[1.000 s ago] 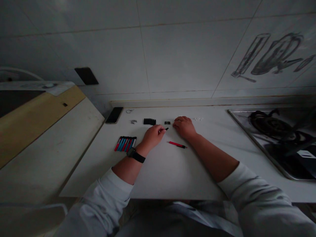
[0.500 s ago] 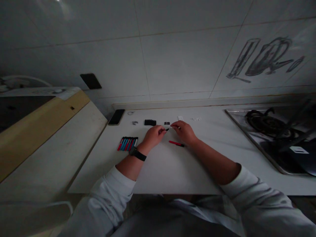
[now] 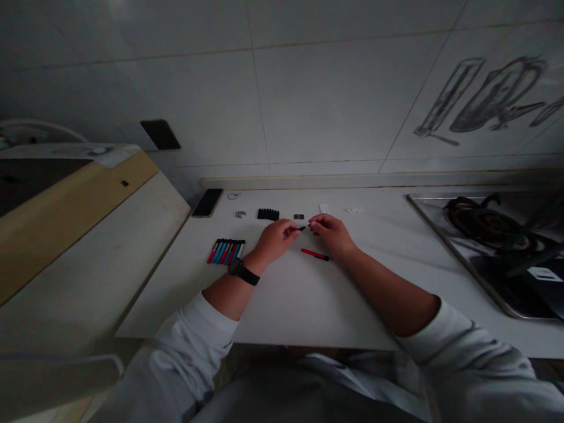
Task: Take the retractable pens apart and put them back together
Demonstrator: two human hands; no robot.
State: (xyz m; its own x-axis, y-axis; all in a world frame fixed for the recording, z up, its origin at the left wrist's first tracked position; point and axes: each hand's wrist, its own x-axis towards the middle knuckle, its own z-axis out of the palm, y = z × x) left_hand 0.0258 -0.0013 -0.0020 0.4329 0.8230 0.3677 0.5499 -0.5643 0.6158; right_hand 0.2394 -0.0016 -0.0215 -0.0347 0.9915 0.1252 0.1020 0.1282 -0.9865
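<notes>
My left hand point(image 3: 277, 236), with a black watch on its wrist, pinches a small black part point(image 3: 302, 228) between thumb and fingertips. Close to its right, my right hand point(image 3: 329, 231) has its fingertips closed together near the end of that part; what they hold is too small to make out. On the white counter just below the hands lies a red tube with a black end point(image 3: 314, 254). Left of my left hand rests a row of red, blue and white tubes with black ends point(image 3: 225, 251).
Along the back lie a phone point(image 3: 207, 202), a ring point(image 3: 234, 195), small metal pieces point(image 3: 240, 214), a row of black parts point(image 3: 268, 214), small dark pieces point(image 3: 299, 217), a white strip point(image 3: 324, 208) and small white pieces point(image 3: 354, 210). A gas stove point(image 3: 484, 252) stands right.
The view has shifted slightly. My hands remain close together, the left still pinching the black part and the right fingers near its end.
</notes>
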